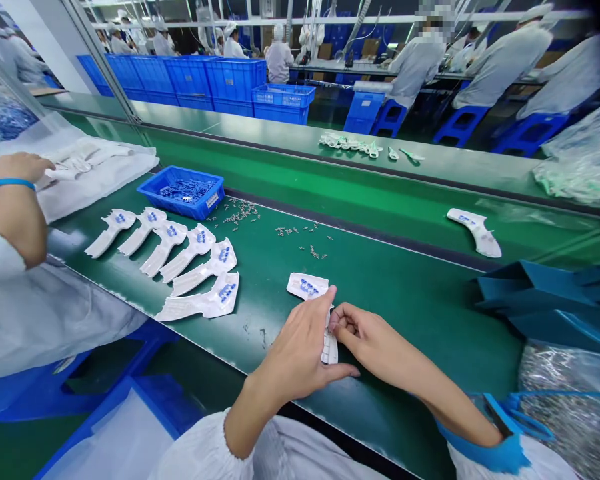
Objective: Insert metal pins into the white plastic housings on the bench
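Note:
A white curved plastic handle shell [304,285] with small blue pieces in its upper end lies on the green bench in front of me. My left hand [297,343] lies across the shell's middle, steadying it between stretched fingers and an extended thumb. From the right, my right hand [373,340] touches the shell's edge with thumb and forefinger pinched; whatever sits between those fingertips is hidden. Several similar shells [200,257] with blue pieces are lined up to the left. Small metal parts [243,212] lie scattered beyond my hands.
A blue bin [180,193] of small blue pieces stands behind the row of shells. One finished-looking shell [475,230] lies on the far-right belt. A co-worker's hand [17,167] is at the left. A bag of metal parts [570,400] sits at right.

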A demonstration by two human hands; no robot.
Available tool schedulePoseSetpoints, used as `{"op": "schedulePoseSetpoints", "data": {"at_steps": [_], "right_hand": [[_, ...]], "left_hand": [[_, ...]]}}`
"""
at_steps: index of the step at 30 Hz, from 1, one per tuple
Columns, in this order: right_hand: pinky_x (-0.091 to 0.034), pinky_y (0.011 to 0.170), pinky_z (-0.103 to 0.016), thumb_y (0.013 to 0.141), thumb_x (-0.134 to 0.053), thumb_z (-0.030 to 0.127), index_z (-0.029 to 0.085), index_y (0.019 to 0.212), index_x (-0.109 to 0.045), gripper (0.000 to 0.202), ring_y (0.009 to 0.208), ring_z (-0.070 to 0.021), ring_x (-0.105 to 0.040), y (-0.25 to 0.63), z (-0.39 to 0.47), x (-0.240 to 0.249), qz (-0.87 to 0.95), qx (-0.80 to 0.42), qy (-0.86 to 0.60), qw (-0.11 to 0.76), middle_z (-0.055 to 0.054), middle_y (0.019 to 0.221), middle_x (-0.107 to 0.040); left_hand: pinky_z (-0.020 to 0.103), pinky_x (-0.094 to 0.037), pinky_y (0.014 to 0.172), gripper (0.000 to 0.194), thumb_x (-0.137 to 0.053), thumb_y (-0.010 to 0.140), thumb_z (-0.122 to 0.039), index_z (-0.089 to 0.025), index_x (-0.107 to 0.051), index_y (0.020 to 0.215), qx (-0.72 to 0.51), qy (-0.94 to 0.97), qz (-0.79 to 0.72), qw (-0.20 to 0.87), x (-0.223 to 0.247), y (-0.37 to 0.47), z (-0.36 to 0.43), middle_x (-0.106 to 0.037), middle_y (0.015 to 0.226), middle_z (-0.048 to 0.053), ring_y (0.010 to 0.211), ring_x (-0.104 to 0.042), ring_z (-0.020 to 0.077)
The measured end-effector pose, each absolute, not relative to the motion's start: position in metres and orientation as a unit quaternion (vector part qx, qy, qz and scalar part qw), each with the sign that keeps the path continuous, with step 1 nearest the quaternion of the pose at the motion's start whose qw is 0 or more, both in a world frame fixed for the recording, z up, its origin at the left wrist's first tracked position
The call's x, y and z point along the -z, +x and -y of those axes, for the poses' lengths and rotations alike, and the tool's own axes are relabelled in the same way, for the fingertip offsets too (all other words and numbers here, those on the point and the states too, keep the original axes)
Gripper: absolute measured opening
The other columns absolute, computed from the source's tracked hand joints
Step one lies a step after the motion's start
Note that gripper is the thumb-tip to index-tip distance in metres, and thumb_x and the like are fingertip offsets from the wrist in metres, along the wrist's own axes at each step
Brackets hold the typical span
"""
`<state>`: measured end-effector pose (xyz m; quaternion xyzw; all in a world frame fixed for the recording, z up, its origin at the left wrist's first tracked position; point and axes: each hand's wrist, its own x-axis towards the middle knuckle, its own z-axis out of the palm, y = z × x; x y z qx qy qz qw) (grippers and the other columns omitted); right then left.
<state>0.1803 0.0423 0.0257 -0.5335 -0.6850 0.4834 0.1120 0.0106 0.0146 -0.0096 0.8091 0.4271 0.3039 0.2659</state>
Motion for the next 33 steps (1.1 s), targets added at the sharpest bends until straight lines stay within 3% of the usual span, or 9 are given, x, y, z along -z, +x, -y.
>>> {"op": "schedulePoseSetpoints", "data": {"at_steps": [14, 19, 23, 25, 30, 33], "right_hand": [[-0.038, 0.059, -0.026, 0.092, -0.051, 0.030, 0.023, 0.087, -0.046, 0.011, 0.066, -0.0142, -0.053, 0.179, -0.049, -0.020, 0.684, -0.488, -0.531, 0.107, 0.002, 0.072, -0.059], [-0.040, 0.053, -0.024, 0.092, -0.051, 0.047, 0.021, 0.094, -0.046, 0.026, 0.061, -0.0115, -0.052, 0.193, -0.054, -0.021, 0.610, -0.593, -0.505, 0.145, 0.002, 0.075, -0.058], [-0.039, 0.047, -0.021, 0.089, -0.053, 0.054, 0.020, 0.096, -0.049, 0.035, 0.060, -0.0107, -0.050, 0.213, -0.068, -0.017, 0.592, -0.588, -0.520, 0.181, 0.001, 0.074, -0.056], [-0.039, 0.046, -0.021, 0.089, -0.054, 0.052, 0.020, 0.095, -0.050, 0.033, 0.058, -0.0098, -0.049, 0.221, -0.075, -0.012, 0.587, -0.570, -0.534, 0.213, 0.002, 0.073, -0.055], [-0.037, 0.041, -0.019, 0.091, -0.051, 0.045, 0.019, 0.093, -0.050, 0.026, 0.053, -0.0083, -0.048, 0.227, -0.080, 0.002, 0.561, -0.565, -0.532, 0.289, 0.003, 0.071, -0.052], [-0.040, 0.041, -0.018, 0.091, -0.050, 0.042, 0.019, 0.092, -0.051, 0.023, 0.054, -0.0085, -0.050, 0.225, -0.078, 0.004, 0.560, -0.570, -0.518, 0.304, 0.003, 0.071, -0.052]], "left_hand": [[0.052, -0.039, 0.111, 0.129, -0.088, 0.067, -0.037, -0.033, 0.007, 0.154, -0.306, 0.799, -0.432, 0.285, 0.010, 0.011, -0.016, -0.039, 0.152, 0.013, 0.138, -0.042, 0.0327], [0.051, -0.036, 0.115, 0.124, -0.084, 0.072, -0.036, -0.033, 0.008, 0.154, -0.287, 0.799, -0.442, 0.289, 0.009, 0.007, -0.012, -0.032, 0.157, 0.012, 0.143, -0.035, 0.0308], [0.051, -0.031, 0.118, 0.099, -0.069, 0.085, -0.027, -0.032, 0.001, 0.155, -0.283, 0.790, -0.478, 0.259, 0.004, 0.008, -0.001, -0.026, 0.160, 0.008, 0.149, -0.022, 0.0287], [0.050, -0.033, 0.116, 0.084, -0.058, 0.091, -0.022, -0.030, -0.006, 0.155, -0.291, 0.767, -0.526, 0.224, 0.002, 0.014, 0.002, -0.029, 0.159, 0.007, 0.148, -0.022, 0.0285], [0.053, -0.047, 0.098, 0.053, -0.056, 0.093, -0.031, -0.025, -0.040, 0.144, -0.266, 0.721, -0.626, 0.129, 0.007, 0.030, -0.007, -0.049, 0.143, 0.012, 0.122, -0.051, 0.0334], [0.049, -0.050, 0.092, 0.036, -0.052, 0.096, -0.029, -0.027, -0.053, 0.132, -0.259, 0.734, -0.618, 0.112, 0.012, 0.025, -0.019, -0.054, 0.137, 0.010, 0.112, -0.056, 0.0303]]}}
